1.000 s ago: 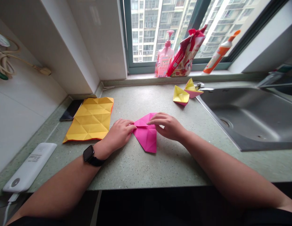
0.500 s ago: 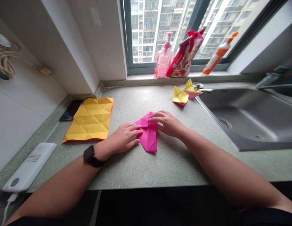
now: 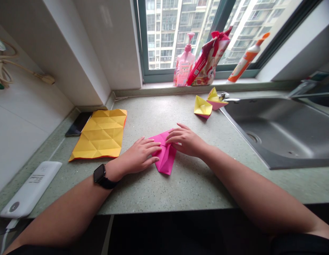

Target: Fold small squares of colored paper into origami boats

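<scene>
A folded pink paper [image 3: 166,159] lies on the speckled green counter [image 3: 185,184] in front of me. My left hand [image 3: 139,156], with a black watch on its wrist, lies flat on the paper's left half, fingers stretched out. My right hand [image 3: 185,140] presses down on the paper's upper right part, fingers extended and close together. The fingertips of both hands nearly meet over the paper's middle. Only the lower point and a strip of the top of the paper show between the hands.
A creased yellow sheet [image 3: 100,134] lies at the left, partly over a dark phone [image 3: 78,124]. Two folded paper boats [image 3: 203,107] sit by the steel sink [image 3: 281,131]. A white power bank [image 3: 29,189] rests near the left front edge. Bottles and a red bag stand on the windowsill.
Both hands have slid inward over the pink paper, covering more of it. The paper looks narrower, with its right side folded in under my right hand.
</scene>
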The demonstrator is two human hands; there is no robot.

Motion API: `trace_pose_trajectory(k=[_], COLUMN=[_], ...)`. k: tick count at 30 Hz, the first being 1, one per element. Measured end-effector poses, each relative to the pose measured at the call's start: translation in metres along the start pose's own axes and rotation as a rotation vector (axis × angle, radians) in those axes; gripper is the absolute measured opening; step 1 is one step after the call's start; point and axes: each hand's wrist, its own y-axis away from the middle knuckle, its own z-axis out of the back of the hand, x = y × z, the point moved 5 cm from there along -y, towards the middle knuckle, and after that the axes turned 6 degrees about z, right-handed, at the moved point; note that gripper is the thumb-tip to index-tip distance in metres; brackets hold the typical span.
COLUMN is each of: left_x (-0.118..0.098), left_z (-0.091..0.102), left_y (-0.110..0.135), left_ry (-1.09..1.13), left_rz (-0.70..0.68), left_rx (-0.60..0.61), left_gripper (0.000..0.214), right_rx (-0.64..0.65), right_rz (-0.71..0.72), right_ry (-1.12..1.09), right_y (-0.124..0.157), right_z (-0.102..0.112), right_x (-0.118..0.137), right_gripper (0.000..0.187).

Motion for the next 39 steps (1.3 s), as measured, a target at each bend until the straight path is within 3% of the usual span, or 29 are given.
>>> trace_pose_trajectory(k=[8, 17, 26, 39], left_x=[0.001, -0.002, 0.012, 0.029], left_z=[0.009, 0.020, 0.018, 0.016], left_y=[0.001, 0.002, 0.000, -0.001], left_ry=[0.141, 0.177, 0.055, -0.109], left_rz=[0.058, 0.123, 0.211, 0.353], left_rx=[-0.016, -0.082, -0.234, -0.224], left_gripper=[0.054, 0.037, 0.034, 0.033], right_rx=[0.060, 0.084, 0.129, 0.135], right_rz=[0.024, -0.065, -0.185, -0.345], right_ry=[-0.008, 0.083, 0.129, 0.105], right_y=[-0.003, -0.003, -0.002, -0.001], right_z=[-0.004, -0.002, -0.001, -0.001], right_x=[0.015, 0.017, 0.011, 0.003], right_gripper=[0.019, 0.019, 0.028, 0.039])
